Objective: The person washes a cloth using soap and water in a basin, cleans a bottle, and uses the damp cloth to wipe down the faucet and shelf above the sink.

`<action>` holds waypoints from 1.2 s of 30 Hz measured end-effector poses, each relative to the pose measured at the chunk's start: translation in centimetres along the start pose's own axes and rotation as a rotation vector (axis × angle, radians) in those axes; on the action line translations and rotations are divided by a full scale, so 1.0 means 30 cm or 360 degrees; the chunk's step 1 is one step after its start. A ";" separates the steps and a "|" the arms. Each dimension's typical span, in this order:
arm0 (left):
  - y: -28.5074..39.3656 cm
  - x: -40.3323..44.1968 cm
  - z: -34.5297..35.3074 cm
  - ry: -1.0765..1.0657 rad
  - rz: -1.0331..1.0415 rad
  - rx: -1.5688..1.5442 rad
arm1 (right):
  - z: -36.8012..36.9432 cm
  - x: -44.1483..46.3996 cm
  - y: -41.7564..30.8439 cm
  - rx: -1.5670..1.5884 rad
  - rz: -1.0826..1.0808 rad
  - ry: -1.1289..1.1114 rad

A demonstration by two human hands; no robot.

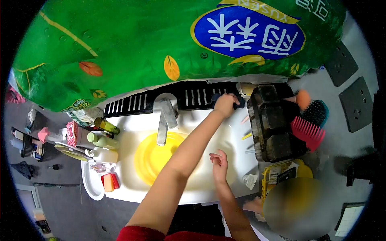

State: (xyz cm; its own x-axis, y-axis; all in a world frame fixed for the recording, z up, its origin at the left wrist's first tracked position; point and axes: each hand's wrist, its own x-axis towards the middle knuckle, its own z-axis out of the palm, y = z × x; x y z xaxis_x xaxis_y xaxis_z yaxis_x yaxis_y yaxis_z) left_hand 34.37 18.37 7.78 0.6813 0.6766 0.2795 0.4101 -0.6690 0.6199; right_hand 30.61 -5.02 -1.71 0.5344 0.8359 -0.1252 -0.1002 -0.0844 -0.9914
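Observation:
My left hand (227, 105) reaches across the sink to its back right corner. Its fingers are closed on a dark bunched cloth (240, 101), pressed against the black slotted strip (197, 97) behind the basin. Over the right half of the white sink (225, 190) hovers my right hand (219, 161), its fingers loosely bent and apart, with nothing in them. Below the metal faucet (163, 120), a yellow basin (146, 160) sits in the sink, partly hidden by my left forearm.
A large green bag (120, 52) overhangs the back. Several bottles (105, 141) and a red and yellow sponge (108, 182) crowd the left rim. At the right stand a dark compartment tray (273, 124), a pink comb (307, 132) and a yellow basket (264, 180), beside a blurred round patch.

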 end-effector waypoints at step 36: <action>-0.063 -0.248 -0.119 0.0344 -0.0165 0.0931 | 0.143 -0.020 0.013 0.0016 -0.0081 0.0016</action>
State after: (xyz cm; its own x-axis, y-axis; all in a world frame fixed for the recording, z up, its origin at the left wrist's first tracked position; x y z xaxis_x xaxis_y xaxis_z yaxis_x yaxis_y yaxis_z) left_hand 26.35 15.69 7.13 0.5072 0.7529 0.4193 0.7728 -0.6127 0.1653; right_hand 26.66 -3.23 -1.85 0.5476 0.8334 -0.0750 -0.0807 -0.0365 -0.9961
